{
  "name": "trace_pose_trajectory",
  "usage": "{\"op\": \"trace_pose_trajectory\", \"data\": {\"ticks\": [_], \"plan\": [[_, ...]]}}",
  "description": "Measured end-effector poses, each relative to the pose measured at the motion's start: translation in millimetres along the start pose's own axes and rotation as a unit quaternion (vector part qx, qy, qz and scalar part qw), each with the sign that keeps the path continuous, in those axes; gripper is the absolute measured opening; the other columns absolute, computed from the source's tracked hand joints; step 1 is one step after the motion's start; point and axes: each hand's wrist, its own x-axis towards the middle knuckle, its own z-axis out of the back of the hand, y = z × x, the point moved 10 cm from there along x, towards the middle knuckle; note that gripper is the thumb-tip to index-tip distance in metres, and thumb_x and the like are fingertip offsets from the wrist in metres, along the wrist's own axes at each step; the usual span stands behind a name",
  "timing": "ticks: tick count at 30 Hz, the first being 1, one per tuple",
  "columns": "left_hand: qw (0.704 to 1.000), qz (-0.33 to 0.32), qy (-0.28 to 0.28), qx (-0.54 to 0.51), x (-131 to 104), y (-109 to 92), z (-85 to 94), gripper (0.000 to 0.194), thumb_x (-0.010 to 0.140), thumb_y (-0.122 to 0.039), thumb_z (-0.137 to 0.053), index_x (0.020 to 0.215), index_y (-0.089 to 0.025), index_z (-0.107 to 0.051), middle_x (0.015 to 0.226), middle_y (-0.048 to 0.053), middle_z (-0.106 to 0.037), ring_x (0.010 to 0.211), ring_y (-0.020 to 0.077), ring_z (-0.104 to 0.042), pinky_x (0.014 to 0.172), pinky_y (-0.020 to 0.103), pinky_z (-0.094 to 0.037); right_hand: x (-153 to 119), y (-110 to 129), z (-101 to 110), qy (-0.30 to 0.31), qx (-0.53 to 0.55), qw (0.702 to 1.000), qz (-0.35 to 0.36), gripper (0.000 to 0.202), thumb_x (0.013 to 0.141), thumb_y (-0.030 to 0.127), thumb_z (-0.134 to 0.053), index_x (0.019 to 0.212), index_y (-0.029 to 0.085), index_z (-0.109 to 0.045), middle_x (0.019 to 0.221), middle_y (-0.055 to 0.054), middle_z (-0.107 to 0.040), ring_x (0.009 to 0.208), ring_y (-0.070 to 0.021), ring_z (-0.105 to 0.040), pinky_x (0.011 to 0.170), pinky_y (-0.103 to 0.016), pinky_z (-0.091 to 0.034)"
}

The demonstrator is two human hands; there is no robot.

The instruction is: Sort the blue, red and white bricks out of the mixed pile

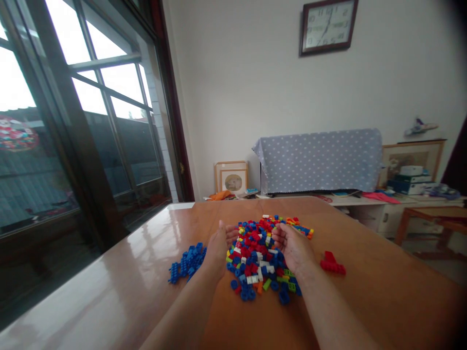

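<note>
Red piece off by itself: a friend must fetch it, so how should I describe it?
On the brown table, find the mixed brick pile. Past the right hand lies a red, roughly T-shaped piece, set apart from the pile's own red bricks.

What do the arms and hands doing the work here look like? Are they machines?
No, they are a person's: the left hand and right hand wear no gloves. No sleeves show on the forearms, and no watch, bracelet, cables or markings are visible.
</note>
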Motion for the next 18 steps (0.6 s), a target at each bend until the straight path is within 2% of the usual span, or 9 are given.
{"op": "trace_pose_trajectory", "data": {"ticks": [3,8,11,13,16,18], "plan": [[0.999,0.019,-0.024,-0.013,-10,9,11.9,0.065,0.090,-0.069,-0.042,0.115,-0.013,-0.064,0.115,0.018,-0.072,0.106,0.0261,-0.069,0.094,0.039,-0.050,3,7,4,0.000,-0.034,0.999,0.015,0.022,0.072,0.034,-0.074,0.085,0.017,-0.068,0.070,-0.003,-0.072,0.053,-0.0117,-0.063,0.044,-0.019,-0.047],[0.999,0.007,-0.027,0.023,-18,15,18.7,0.048,0.084,-0.057,-0.056,0.108,-0.016,-0.063,0.109,0.013,-0.073,0.099,0.0231,-0.070,0.084,0.033,-0.051,8,14,13,-0.016,-0.102,0.994,0.043,0.027,0.069,0.039,-0.075,0.085,0.018,-0.069,0.072,-0.002,-0.071,0.059,-0.0142,-0.064,0.047,-0.021,-0.047],[0.998,-0.010,-0.018,0.058,-16,13,20.6,0.041,0.082,-0.051,-0.058,0.105,-0.016,-0.062,0.106,0.010,-0.072,0.096,0.0213,-0.069,0.082,0.031,-0.050,8,18,7,-0.006,-0.213,0.971,0.113,0.025,0.074,0.039,-0.070,0.090,0.020,-0.073,0.080,-0.003,-0.074,0.074,-0.0190,-0.068,0.059,-0.026,-0.051],[0.996,-0.018,-0.005,0.084,-13,11,19.9,0.038,0.082,-0.049,-0.057,0.101,-0.016,-0.063,0.101,0.008,-0.072,0.094,0.0207,-0.067,0.082,0.030,-0.049,4,21,-8,0.028,-0.325,0.925,0.195,0.024,0.078,0.037,-0.067,0.096,0.024,-0.075,0.092,-0.004,-0.076,0.089,-0.0225,-0.068,0.078,-0.034,-0.053],[0.991,-0.039,0.014,0.127,-8,11,17.0,0.034,0.083,-0.047,-0.055,0.095,-0.017,-0.065,0.092,0.005,-0.071,0.088,0.0193,-0.065,0.078,0.028,-0.048,-9,9,-38,0.101,-0.495,0.813,0.290,0.030,0.084,0.035,-0.062,0.111,0.030,-0.075,0.118,-0.005,-0.072,0.115,-0.0264,-0.061,0.105,-0.043,-0.041],[0.984,-0.061,0.031,0.166,-7,12,12.5,0.030,0.083,-0.045,-0.054,0.091,-0.018,-0.065,0.085,0.002,-0.069,0.083,0.0183,-0.063,0.074,0.027,-0.046,-17,-5,-50,0.128,-0.577,0.742,0.316,0.035,0.089,0.038,-0.057,0.120,0.032,-0.072,0.133,-0.006,-0.065,0.130,-0.0287,-0.052,0.113,-0.047,-0.032]]}}
